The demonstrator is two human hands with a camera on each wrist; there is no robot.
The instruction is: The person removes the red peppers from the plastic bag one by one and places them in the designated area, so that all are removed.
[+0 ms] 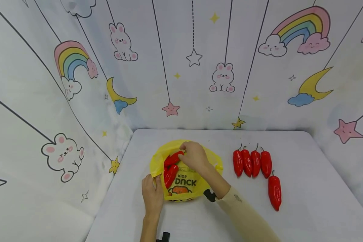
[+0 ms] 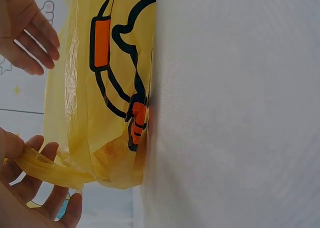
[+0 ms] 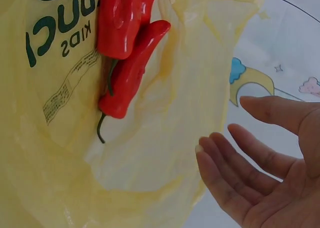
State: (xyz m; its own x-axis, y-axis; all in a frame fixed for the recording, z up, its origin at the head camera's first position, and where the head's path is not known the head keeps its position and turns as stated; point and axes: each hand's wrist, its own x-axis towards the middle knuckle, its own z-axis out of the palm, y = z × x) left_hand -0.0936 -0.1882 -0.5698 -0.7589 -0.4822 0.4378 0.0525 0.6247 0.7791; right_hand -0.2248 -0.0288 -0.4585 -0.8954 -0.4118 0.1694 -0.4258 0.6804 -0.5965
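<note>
A yellow plastic bag (image 1: 158, 161) (image 2: 75, 92) (image 3: 45, 163) lies with its mouth spread, with several red peppers (image 1: 171, 176) (image 3: 131, 77) inside. My left hand (image 1: 153, 196) (image 2: 15, 203) pinches the bag's near-left rim between thumb and fingers. Above the bag's far side is my right hand (image 1: 196, 158) (image 2: 25, 32) (image 3: 280, 188), close to the stem end of the uppermost pepper. The right wrist view shows its thumb and fingers apart and holding nothing. Bag lettering and an orange print show beneath the peppers.
Four red peppers (image 1: 255, 163) stand in a row right of the bag on the white table (image 1: 308, 188), with another pepper (image 1: 274, 193) nearer the front. A patterned cloth (image 1: 175, 77) hangs behind and along the sides.
</note>
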